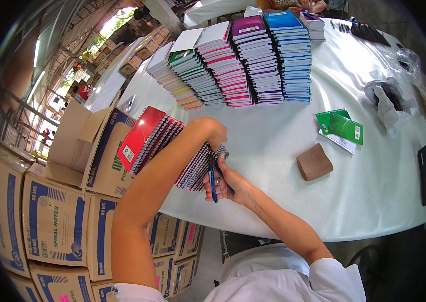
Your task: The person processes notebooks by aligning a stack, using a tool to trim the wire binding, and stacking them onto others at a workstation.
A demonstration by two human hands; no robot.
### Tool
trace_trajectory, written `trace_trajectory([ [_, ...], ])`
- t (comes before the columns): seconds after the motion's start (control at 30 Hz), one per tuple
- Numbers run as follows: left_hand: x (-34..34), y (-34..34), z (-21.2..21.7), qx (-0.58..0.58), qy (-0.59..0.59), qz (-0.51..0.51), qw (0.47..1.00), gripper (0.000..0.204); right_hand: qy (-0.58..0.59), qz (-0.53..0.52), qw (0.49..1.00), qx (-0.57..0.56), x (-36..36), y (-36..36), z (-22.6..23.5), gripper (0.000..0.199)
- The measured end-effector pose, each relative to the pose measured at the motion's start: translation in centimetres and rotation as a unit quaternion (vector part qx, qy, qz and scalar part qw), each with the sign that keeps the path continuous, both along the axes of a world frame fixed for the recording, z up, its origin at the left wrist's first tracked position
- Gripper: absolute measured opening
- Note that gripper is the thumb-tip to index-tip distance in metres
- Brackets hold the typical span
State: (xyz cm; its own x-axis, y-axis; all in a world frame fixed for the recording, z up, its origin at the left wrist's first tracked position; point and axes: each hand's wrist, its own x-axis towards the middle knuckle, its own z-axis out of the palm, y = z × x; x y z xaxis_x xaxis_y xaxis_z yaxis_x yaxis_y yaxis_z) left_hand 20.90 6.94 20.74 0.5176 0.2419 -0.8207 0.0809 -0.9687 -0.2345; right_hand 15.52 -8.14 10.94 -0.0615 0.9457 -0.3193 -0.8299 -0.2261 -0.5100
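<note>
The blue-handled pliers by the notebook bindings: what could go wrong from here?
The blue-handled pliers are close to the left fingers, so a slip might pinch them.
They are also right by the spiral bindings, so a careless squeeze could deform one.
The tall blue-covered stack might topple if the table is bumped.

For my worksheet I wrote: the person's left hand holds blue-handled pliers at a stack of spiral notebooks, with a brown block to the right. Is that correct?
Wrong hand: the head view shows the right hand holding the blue-handled pliers at the stack of spiral notebooks, with the brown block to the right.
</note>
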Motion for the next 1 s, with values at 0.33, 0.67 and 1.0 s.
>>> trace_trajectory([
  [0.33, 0.3, -0.3, 0.2, 0.022, 0.008, -0.029, 0.999, 0.067, 0.055, -0.003, 0.998, 0.021, 0.3, 1.3, -0.1, 0.072],
  [0.67, 0.0, 0.1, -1.1, 0.016, -0.008, -0.004, 1.0, 0.056, 0.005, -0.008, 1.0, 0.001, 0.1, 0.3, -1.1, 0.081],
  [1.0, -0.4, -0.3, -2.0, 0.006, -0.037, -0.028, 0.999, 0.038, 0.112, 0.084, 0.983, 0.114, 1.3, 1.4, -5.0, 0.08],
])
